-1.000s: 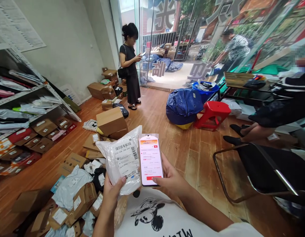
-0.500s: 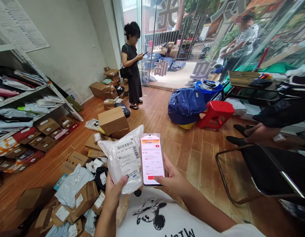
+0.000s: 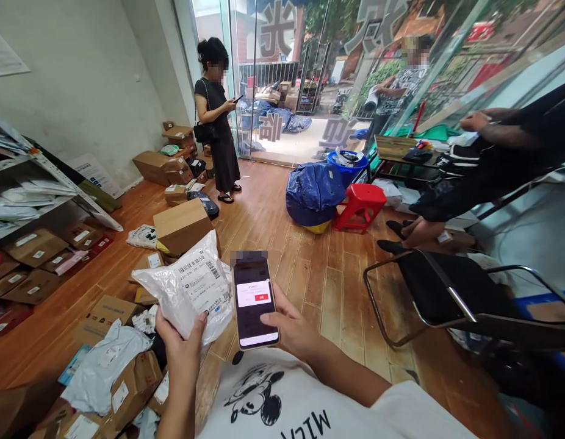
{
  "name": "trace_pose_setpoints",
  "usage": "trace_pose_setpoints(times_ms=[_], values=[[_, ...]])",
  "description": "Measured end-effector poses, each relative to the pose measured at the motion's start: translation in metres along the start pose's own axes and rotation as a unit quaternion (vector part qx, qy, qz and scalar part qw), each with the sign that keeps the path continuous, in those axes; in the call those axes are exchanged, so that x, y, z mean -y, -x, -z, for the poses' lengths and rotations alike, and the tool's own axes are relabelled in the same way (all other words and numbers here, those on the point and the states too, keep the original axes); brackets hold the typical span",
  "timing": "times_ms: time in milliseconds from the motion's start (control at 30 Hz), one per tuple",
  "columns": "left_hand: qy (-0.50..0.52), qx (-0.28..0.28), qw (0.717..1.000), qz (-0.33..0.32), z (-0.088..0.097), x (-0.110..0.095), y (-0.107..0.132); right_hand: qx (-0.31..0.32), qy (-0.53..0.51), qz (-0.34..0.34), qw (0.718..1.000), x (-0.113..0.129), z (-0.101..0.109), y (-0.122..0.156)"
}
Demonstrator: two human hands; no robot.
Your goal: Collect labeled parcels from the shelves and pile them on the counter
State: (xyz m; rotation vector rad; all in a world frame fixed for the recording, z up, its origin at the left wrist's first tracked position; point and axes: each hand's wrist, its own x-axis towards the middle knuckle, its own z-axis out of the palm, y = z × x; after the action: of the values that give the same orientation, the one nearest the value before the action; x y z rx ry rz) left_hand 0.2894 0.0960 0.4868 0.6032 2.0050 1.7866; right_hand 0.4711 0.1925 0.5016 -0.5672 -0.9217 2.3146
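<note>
My left hand [image 3: 180,336] is closed around the lower edge of a white plastic parcel [image 3: 175,283], its thumb lying over the front. A printed label with barcodes faces me on the parcel. Beside it, my right hand [image 3: 289,323] grips a smartphone [image 3: 255,323] held upright, with the thumb over the right side of the screen. A white pop-up with a red button shows on the darkened screen. The phone's left edge is close to the parcel; I cannot tell whether they touch.
Cardboard boxes and bagged parcels [image 3: 106,366] pile up at lower left, by a loaded shelf [image 3: 53,210]. One person [image 3: 213,122] stands near the glass door; another [image 3: 396,85] is beyond the glass. A seated person's legs [image 3: 429,225], a black chair [image 3: 429,292] and a red stool [image 3: 359,207] are rightward.
The phone screen has switched from a bright list to a dark page with a pop-up, and my right thumb has lifted higher. My view has turned right; the parcel is tilted more.
</note>
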Motion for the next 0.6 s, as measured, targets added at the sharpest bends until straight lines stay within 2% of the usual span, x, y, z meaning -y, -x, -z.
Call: trace_pose_setpoints(times_ms=[100, 167, 267, 333, 433, 500, 600], values=[[-0.003, 0.008, 0.996, -0.089, -0.012, -0.003, -0.006, -0.042, -0.029, 0.001, 0.999, -0.005, -0.002, -0.004], [-0.048, 0.030, 0.988, -0.141, -0.020, -0.003, -0.008, -0.070, -0.021, 0.006, 0.997, -0.006, -0.005, -0.005], [-0.103, 0.069, 0.977, -0.173, -0.031, -0.003, -0.011, -0.084, -0.006, 0.018, 0.996, -0.006, -0.008, -0.005], [-0.084, 0.113, 0.978, -0.151, -0.039, -0.005, -0.013, -0.062, -0.003, 0.021, 0.998, -0.008, -0.007, -0.005], [0.028, 0.181, 0.981, -0.066, -0.049, -0.007, -0.017, -0.064, 0.018, 0.028, 0.997, -0.014, -0.002, -0.006], [0.112, 0.196, 0.974, -0.028, -0.055, -0.008, -0.019, -0.091, 0.045, 0.034, 0.994, -0.017, 0.002, -0.007], [0.152, 0.189, 0.970, -0.028, -0.059, -0.009, -0.022, -0.112, 0.072, 0.033, 0.991, -0.020, 0.005, -0.007]])
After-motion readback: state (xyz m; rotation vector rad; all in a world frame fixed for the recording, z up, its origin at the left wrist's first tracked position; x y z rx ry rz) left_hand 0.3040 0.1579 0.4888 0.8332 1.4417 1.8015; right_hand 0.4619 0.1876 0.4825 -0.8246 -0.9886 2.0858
